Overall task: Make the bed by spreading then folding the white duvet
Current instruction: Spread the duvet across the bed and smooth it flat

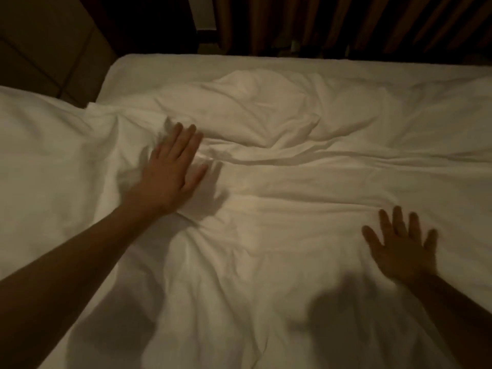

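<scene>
Both flat, spread hands, left hand (170,169) and right hand (399,251), pressed the rumpled duvet (279,182), where uneven smoothing risked trapping creases

The duvet (279,195) is white cloth, matt and soft-looking, heavily creased with puffy folds. The pillow (40,145) at the left is the same matt white cloth, smoother. The bed (165,65) shows a smooth, taut white sheet at its far edge. Behind hangs a dark pleated curtain (346,22), also cloth

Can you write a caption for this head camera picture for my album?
Both hands, left and right, flat on the wrinkled white duvet.
</scene>
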Tool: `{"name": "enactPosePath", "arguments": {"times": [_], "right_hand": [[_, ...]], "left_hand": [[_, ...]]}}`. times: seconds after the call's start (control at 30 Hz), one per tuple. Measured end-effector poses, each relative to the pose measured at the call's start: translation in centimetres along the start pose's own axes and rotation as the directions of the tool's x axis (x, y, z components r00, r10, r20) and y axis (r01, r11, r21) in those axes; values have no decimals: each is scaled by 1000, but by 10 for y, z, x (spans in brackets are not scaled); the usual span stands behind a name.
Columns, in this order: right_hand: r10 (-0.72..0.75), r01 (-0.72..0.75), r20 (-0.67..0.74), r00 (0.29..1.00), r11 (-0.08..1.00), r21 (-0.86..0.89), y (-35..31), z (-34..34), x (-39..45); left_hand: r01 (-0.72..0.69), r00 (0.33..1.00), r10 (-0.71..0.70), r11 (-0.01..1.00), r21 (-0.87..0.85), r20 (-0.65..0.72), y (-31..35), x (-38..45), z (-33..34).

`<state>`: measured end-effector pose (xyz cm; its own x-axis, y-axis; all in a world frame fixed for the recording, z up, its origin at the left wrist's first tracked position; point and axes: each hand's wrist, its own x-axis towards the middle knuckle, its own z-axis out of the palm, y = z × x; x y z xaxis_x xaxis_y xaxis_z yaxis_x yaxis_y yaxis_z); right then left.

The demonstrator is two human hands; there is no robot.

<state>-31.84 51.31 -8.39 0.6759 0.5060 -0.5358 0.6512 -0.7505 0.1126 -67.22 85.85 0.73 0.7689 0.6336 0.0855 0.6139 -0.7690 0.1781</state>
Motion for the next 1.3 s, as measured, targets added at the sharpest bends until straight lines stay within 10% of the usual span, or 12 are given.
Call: {"name": "enactPosePath", "arguments": {"times": [0.13,0.33,0.47,0.57,0.77,0.97,1.1,1.3], "right_hand": [[-309,379,-369,877,915,135,-131,14,-59],[-604,764,-519,605,625,163,-346,5,-218],[-634,732,-412,655,668,137,-383,36,-237],[-484,523,-243,841,842,133,-328,81,-202],[-144,145,37,989,989,-11,-203,70,-173],[-449,550,-407,796,817,174,-345,16,-208],[-644,771,-475,599,625,125,-431,-1,-275],[-633,704,-352,690,700,120,-426,25,-271]], "left_hand": [[-178,982,186,966,187,-21,13,-73,-57],[-168,980,117,919,356,160,-49,-142,-71],[-80,967,-30,909,409,255,-119,-190,-67],[115,947,-244,867,485,211,-179,-228,-92],[644,732,-681,700,309,20,-225,-245,-138],[844,531,-846,523,-118,50,-212,-210,-145],[847,528,-846,531,23,82,-213,-249,-137],[801,594,-792,564,201,-142,-264,-274,-187]]}}
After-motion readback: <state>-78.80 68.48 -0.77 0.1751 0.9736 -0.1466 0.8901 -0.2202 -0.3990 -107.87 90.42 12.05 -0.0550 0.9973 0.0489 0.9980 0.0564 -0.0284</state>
